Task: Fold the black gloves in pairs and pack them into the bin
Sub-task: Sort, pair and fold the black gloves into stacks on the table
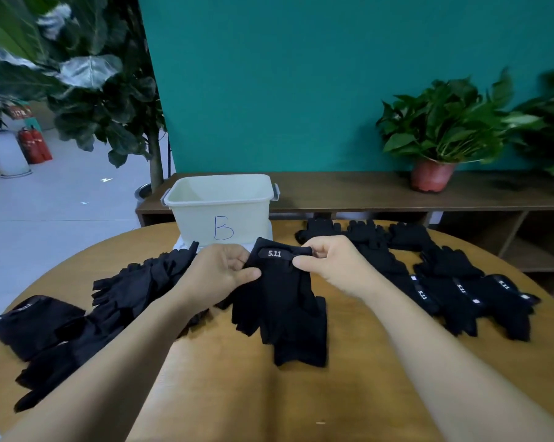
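A black fingerless glove pair (285, 301) with a "5.11" wrist strap lies at the middle of the round wooden table (224, 387), its fingers toward me. My left hand (219, 272) pinches the left side of the cuff. My right hand (329, 263) pinches the right end of the strap. Behind them stands the white bin (221, 202) marked "B"; nothing shows inside it. Several loose black gloves (87, 314) lie heaped at the left, and more black gloves (454, 282) spread out at the right.
A low wooden shelf (365, 189) runs behind the table against a teal wall, with a potted plant (441, 138) on it. A tall leafy plant (103, 84) stands at the back left. The bin sits on a white cloth at the table's far edge.
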`<state>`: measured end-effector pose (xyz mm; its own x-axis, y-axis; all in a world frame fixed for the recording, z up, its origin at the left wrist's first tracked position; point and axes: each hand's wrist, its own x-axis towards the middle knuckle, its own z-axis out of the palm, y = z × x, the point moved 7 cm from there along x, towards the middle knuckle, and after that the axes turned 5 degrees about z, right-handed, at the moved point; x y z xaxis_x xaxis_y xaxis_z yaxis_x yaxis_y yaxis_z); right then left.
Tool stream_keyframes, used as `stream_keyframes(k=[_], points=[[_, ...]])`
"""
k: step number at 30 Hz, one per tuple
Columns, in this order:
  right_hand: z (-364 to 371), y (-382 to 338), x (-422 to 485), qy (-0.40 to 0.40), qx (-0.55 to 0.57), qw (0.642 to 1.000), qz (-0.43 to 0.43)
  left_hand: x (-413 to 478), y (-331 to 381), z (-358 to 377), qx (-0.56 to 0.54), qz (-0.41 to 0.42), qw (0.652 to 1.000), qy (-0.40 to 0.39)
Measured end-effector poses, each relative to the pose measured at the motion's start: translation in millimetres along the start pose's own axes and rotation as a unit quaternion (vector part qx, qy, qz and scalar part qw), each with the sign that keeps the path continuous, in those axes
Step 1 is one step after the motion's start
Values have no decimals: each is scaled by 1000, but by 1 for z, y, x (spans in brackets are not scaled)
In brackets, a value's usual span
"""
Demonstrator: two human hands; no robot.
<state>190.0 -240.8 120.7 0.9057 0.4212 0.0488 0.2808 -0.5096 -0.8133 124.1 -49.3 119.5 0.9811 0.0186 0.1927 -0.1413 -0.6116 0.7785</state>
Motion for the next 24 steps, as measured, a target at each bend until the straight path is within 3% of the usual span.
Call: stream_keyframes(k=[3, 7, 9, 12, 15, 17, 21, 24], points=[[-6, 1, -2, 37, 9, 999, 19, 1, -4, -4, 74, -25, 996, 49], [-19, -1, -5, 148, -16, 988, 41, -5, 20, -2, 132, 16, 975, 177], [-16, -8, -5, 170, -45, 984, 33, -4, 25, 13, 82, 12, 986, 144], [0, -18, -1, 126, -30, 992, -3, 2, 28, 36, 26, -7, 996, 91], [10, -25, -3, 48, -32, 998, -39, 7, 27, 35, -32, -17, 992, 124], [4, -24, -4, 63, -29, 996, -57, 10, 23, 33, -102, -15, 985, 136], [-23, -9, -3, 166, -22, 985, -29, 14, 17, 33, -206, -32, 973, 94], [-23, 11, 5, 119, -18, 992, 49, 16, 14, 34, -262, -34, 964, 37]])
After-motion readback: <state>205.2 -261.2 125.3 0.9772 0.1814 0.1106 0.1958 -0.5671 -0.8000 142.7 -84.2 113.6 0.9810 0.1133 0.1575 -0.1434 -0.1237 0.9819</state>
